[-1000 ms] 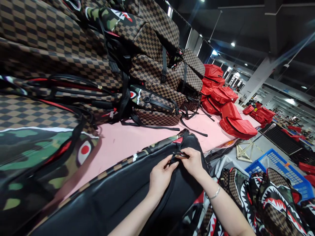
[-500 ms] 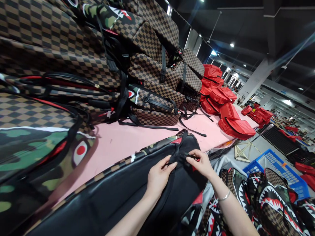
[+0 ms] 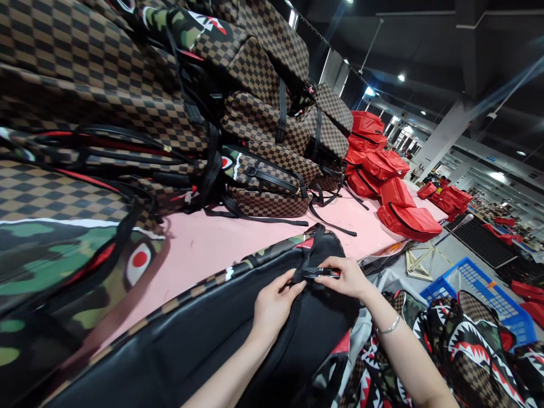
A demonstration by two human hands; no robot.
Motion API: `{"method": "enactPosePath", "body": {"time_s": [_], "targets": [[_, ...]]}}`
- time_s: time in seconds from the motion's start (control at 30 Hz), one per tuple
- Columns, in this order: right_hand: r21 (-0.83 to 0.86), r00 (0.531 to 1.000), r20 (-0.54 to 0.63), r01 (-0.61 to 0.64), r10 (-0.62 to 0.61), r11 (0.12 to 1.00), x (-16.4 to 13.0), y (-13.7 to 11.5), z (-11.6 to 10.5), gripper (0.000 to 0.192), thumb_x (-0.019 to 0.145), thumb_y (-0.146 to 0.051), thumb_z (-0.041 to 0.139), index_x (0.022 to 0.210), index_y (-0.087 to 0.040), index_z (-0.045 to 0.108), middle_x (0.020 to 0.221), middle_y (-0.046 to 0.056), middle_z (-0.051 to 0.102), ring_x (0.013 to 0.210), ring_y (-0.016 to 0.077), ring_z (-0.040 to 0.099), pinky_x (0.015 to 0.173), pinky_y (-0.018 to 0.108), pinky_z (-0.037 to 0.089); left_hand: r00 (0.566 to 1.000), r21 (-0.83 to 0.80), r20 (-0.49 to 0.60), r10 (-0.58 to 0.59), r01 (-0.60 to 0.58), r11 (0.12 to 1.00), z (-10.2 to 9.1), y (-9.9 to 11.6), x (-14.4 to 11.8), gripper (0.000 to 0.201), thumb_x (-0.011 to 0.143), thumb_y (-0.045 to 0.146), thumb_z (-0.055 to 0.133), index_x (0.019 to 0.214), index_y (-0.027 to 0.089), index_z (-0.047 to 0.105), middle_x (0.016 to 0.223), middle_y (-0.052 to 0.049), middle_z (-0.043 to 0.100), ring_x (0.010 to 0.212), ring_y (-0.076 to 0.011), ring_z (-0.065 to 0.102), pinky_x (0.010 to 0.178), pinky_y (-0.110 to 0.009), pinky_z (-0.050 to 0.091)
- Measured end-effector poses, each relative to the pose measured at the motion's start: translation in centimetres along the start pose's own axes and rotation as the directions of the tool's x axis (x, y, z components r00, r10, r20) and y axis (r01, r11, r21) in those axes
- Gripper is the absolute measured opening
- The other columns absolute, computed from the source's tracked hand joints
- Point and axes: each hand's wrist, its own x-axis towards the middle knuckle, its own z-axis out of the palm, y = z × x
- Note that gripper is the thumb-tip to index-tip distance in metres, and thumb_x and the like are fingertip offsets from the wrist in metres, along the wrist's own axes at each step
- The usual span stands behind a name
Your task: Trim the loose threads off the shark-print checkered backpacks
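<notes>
Left hand: the left hand (image 3: 274, 303) comes up from the lower edge, forearm slanted, fingers curled and pinching a fold of the black backpack (image 3: 204, 340) just under the strap (image 3: 317, 273).
Right hand: the right hand (image 3: 351, 277) reaches in from the right, wrist bent, a bracelet (image 3: 389, 327) on it — thumb and fingers closed on the strap's end.
Backpack: lies under both hands, its top edge just beyond the fingertips, on the pink table (image 3: 212, 243).
Beyond the hands: checkered backpacks (image 3: 263, 147) piled up, red bags (image 3: 391, 187) further right.
Hard to tell: what the small dark piece at the strap is — hidden by fingers; the backpack's near end is cut off.
</notes>
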Motion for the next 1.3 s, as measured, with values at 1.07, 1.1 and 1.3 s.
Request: {"method": "enactPosePath", "body": {"time_s": [1.07,1.1,1.3], "targets": [[0.898,0.881,0.321,-0.4,0.348,0.185,-0.6,1.1,3.1,0.033,0.071,-0.045,0.066,0.072,-0.013,0.061,0.038,-0.013,0.025,0.034,0.0014,0.015,0.037,0.018,0.014,1.0,0.094,0.004,0.015,-0.015,0.995,0.1,-0.6,0.2,0.049,0.059,0.045,0.065,0.099,0.017,0.067,0.095,-0.006,0.07,0.085,-0.0233,0.064,0.08,-0.033,0.048],[0.909,0.886,0.27,-0.363,0.376,0.204,-0.6,1.1,3.2,0.036,0.074,-0.049,0.062,0.074,-0.013,0.061,0.038,-0.012,0.026,0.035,0.0018,0.016,0.038,0.018,0.015,1.0,0.104,-0.003,0.015,-0.015,0.994,0.1,-0.7,0.2,0.049,0.059,0.045,0.065,0.099,0.017,0.066,0.096,-0.007,0.07,0.086,-0.0232,0.064,0.08,-0.033,0.048],[0.746,0.839,-0.16,-0.242,0.52,0.621,0.5,0.6,4.1,0.037,0.068,-0.049,0.065,0.085,-0.017,0.062,0.053,-0.007,0.047,0.045,0.0058,0.038,0.044,0.019,0.027,0.998,0.265,-0.05,0.046,-0.032,0.964,0.1,-0.6,-0.2,0.048,0.061,0.046,0.064,0.099,0.018,0.067,0.084,-0.006,0.07,0.073,-0.0227,0.062,0.075,-0.037,0.048]]}}
